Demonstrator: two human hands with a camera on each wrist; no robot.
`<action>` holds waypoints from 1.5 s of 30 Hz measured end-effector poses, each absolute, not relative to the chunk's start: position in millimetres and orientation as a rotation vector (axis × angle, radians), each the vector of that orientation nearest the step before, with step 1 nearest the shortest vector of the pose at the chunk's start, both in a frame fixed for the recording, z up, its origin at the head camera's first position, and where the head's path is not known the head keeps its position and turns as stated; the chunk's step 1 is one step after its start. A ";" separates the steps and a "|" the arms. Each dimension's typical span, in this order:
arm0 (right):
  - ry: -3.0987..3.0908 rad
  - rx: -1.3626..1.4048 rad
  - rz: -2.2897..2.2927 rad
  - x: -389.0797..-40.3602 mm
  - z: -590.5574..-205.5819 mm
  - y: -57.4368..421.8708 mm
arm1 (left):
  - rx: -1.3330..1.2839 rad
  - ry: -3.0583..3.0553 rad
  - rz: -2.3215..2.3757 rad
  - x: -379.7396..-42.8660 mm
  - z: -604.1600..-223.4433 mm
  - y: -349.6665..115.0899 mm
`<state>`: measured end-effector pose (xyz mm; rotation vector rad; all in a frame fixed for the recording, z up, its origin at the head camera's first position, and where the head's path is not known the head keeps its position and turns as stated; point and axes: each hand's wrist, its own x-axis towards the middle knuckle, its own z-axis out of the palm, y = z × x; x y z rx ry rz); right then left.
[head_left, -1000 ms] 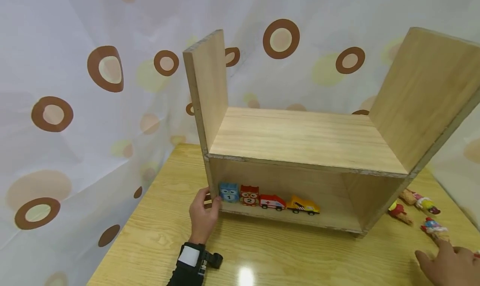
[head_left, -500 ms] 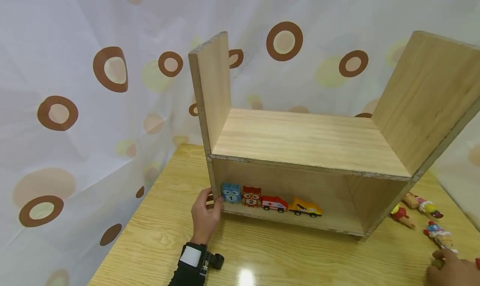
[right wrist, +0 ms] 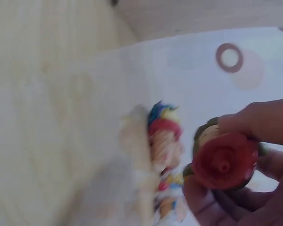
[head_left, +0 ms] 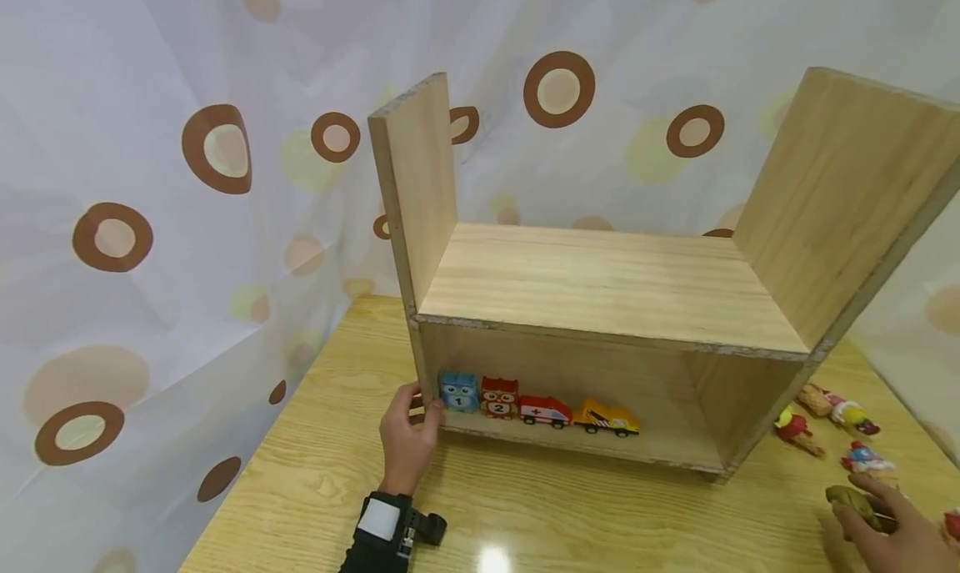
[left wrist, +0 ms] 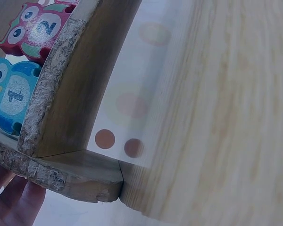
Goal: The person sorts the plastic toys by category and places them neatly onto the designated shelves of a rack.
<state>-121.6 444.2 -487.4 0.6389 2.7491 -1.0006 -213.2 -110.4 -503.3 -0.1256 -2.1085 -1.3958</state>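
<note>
My left hand (head_left: 407, 441) grips the lower left side board of a wooden shelf unit (head_left: 611, 281), thumb on its front edge. At the right edge of the head view, my right hand (head_left: 903, 527) holds a small figurine (right wrist: 224, 162) between thumb and fingers. The figurine is olive green with a round red base, which faces the right wrist camera; fingers hide part of it. On the lower shelf, from the left, stand a blue owl block (head_left: 459, 391) marked 1, a red owl block (head_left: 499, 398) marked 2, a red-and-white toy ambulance (head_left: 545, 410) and a yellow toy truck (head_left: 606, 418).
Several ice-cream cone figures, among them one with a blue top (head_left: 866, 460) and one with a red scoop (head_left: 798, 429), lie on the wood-grain table (head_left: 585, 515) right of the shelf unit. A patterned cloth (head_left: 225, 323) hangs behind and to the left.
My right hand first reaches low beside the cone figures, then closes on the green figurine. Now it has come up and left with it. My left hand keeps its grip on the side board.
</note>
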 end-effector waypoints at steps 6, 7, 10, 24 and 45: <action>2.946 0.970 -1.285 -117.1 -454.1 399.4 | -0.132 -2.097 -1.383 -212.5 -503.7 -112.7; 2.941 1.027 -1.390 -115.6 -448.6 392.5 | -0.135 -2.099 -1.378 -212.2 -504.1 -113.0; 2.911 1.090 -1.735 -110.7 -433.3 375.4 | -0.133 -2.105 -1.377 -211.4 -504.5 -113.6; 2.705 -0.255 -2.980 -93.6 -382.7 309.0 | -0.113 -2.105 -1.388 -210.1 -502.1 -116.3; 3.455 -0.511 -1.417 -132.7 -372.4 255.4 | -0.160 -2.094 -1.387 -213.2 -503.0 -111.4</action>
